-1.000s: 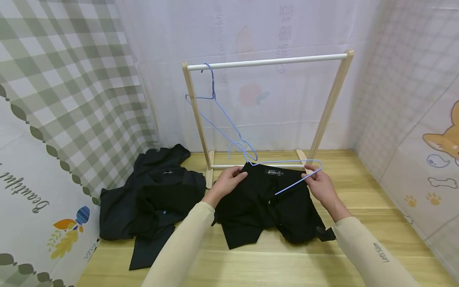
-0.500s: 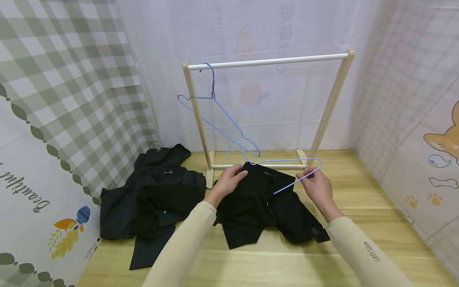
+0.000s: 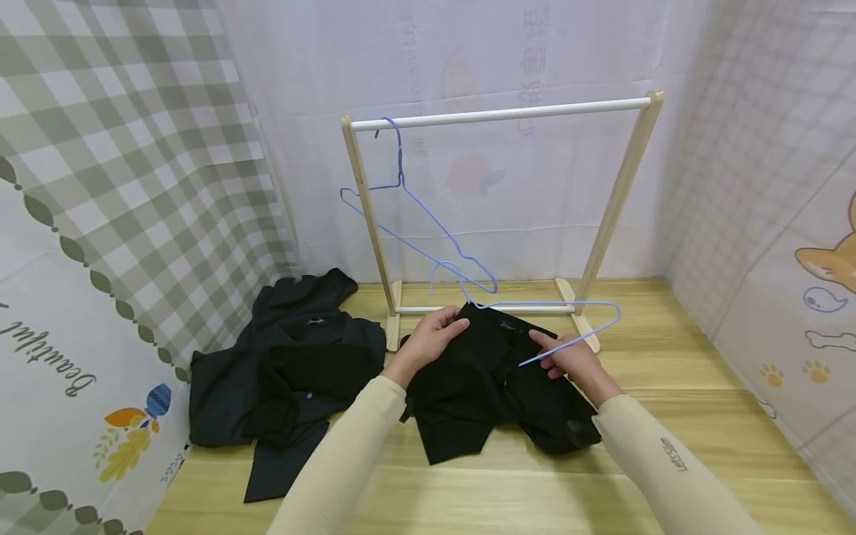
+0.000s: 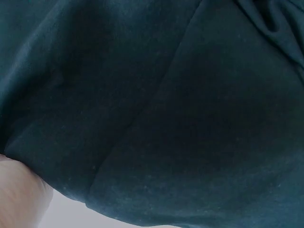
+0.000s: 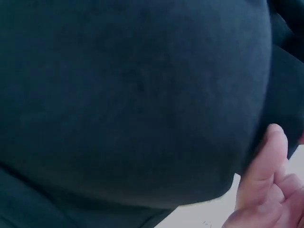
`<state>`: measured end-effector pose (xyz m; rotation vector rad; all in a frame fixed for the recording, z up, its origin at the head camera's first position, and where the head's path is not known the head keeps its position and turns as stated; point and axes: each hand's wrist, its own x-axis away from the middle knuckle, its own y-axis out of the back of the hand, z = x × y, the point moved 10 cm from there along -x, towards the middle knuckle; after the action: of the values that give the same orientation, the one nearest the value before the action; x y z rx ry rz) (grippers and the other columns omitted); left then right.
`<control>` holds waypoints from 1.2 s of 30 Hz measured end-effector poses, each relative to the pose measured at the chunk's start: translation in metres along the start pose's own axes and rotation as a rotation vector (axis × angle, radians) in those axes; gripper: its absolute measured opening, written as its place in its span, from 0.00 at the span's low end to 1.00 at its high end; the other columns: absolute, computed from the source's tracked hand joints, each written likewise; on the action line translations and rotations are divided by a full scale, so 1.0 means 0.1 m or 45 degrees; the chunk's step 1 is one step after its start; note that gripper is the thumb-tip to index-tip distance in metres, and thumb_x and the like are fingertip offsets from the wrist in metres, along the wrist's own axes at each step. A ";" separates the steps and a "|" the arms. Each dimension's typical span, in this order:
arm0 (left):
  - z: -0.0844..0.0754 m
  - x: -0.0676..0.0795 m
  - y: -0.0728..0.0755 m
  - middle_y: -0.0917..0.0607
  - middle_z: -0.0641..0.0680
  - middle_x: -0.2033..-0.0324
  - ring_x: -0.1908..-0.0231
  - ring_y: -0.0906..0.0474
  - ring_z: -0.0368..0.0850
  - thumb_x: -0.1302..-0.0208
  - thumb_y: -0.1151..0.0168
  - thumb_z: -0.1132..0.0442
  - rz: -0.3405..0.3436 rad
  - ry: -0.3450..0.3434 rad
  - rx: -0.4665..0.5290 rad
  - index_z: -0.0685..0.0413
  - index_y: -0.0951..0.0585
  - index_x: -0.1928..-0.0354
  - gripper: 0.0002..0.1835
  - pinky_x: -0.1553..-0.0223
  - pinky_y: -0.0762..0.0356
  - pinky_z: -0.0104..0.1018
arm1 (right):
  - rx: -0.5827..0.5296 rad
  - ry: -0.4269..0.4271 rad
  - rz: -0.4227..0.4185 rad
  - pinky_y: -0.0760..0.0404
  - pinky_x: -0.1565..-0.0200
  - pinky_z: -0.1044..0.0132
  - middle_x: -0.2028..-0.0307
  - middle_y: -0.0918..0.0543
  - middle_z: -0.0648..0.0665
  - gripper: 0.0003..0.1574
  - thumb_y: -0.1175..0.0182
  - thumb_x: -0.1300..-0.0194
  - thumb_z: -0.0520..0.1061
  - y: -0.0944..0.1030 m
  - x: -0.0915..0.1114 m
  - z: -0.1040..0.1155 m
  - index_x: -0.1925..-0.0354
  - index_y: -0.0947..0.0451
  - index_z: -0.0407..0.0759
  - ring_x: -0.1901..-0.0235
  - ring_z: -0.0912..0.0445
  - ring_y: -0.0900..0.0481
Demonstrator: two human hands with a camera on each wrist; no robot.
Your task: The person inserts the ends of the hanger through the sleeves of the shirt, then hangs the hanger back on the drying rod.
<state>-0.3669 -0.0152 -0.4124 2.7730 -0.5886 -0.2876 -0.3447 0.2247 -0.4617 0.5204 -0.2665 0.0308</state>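
Observation:
A black garment (image 3: 455, 386) with a label inside its upper opening hangs from my left hand (image 3: 431, 338), low over the table. Thumb and fingers pinch it at its upper left edge. One blue wire hanger (image 3: 568, 303) is partly inside the garment; its hook and right arm show, while its left part is hidden by cloth. My right hand (image 3: 571, 359) reaches beneath the hanger's right arm to the garment's right upper edge. In the right wrist view an extended finger (image 5: 266, 166) lies against the cloth. Black fabric (image 4: 156, 104) fills most of the left wrist view.
Behind the hands stands a rack with wooden posts (image 3: 618, 197) and a white top rail (image 3: 501, 117). Another blue hanger (image 3: 428, 212) hangs near its left end. A pile of dark clothes (image 3: 294, 371) lies left on the wooden table (image 3: 481, 498). Printed cloth walls surround it.
My right hand has let go of the garment's right corner and moved left under the hanger's arm. The garment's right side has sagged inward. The left hand keeps its grip; the hanging hanger swings slightly.

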 end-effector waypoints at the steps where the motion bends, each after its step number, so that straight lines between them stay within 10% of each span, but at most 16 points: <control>1: 0.01 0.00 0.00 0.20 0.52 0.66 0.68 0.25 0.42 0.23 0.48 0.58 0.001 0.005 -0.008 0.60 0.20 0.51 0.13 0.63 0.27 0.35 | 0.009 0.004 0.014 0.31 0.78 0.65 0.78 0.18 0.50 0.26 0.43 0.31 0.59 0.00 0.00 0.00 0.71 0.22 0.38 0.81 0.58 0.19; 11: 0.21 0.02 0.25 0.17 0.51 0.62 0.65 0.23 0.44 0.26 0.43 0.57 -0.126 0.070 -0.199 0.55 0.18 0.52 0.11 0.58 0.25 0.40 | 0.455 0.222 -0.249 0.28 0.74 0.60 0.70 0.19 0.37 0.20 0.52 0.34 0.43 0.47 0.08 0.12 0.59 0.20 0.29 0.75 0.49 0.24; 18: 0.27 0.03 0.34 0.17 0.51 0.64 0.64 0.23 0.45 0.25 0.44 0.56 -0.168 0.013 -0.312 0.53 0.17 0.51 0.11 0.57 0.25 0.42 | 0.508 0.400 -0.474 0.33 0.76 0.60 0.64 0.15 0.33 0.27 0.51 0.33 0.40 0.64 0.23 0.31 0.39 0.25 0.30 0.75 0.48 0.25; 26: 0.22 0.05 0.35 0.18 0.50 0.61 0.61 0.21 0.46 0.24 0.47 0.50 -0.181 0.012 -0.368 0.52 0.20 0.51 0.14 0.57 0.24 0.44 | 0.707 0.706 -0.749 0.29 0.80 0.44 0.70 0.16 0.31 0.20 0.49 0.36 0.34 0.62 0.45 0.61 0.52 0.14 0.37 0.77 0.34 0.22; 36: 0.08 0.05 0.26 0.18 0.49 0.67 0.65 0.20 0.46 0.25 0.45 0.53 -0.234 -0.170 -0.732 0.50 0.20 0.59 0.10 0.61 0.24 0.42 | 0.693 0.622 -0.720 0.27 0.76 0.42 0.73 0.16 0.34 0.18 0.50 0.37 0.37 0.64 0.42 0.71 0.55 0.17 0.32 0.78 0.36 0.22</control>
<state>-0.3741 -0.0414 -0.4120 2.2584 -0.2264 -0.5830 -0.3278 0.2438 -0.3603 1.0910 0.3870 -0.3242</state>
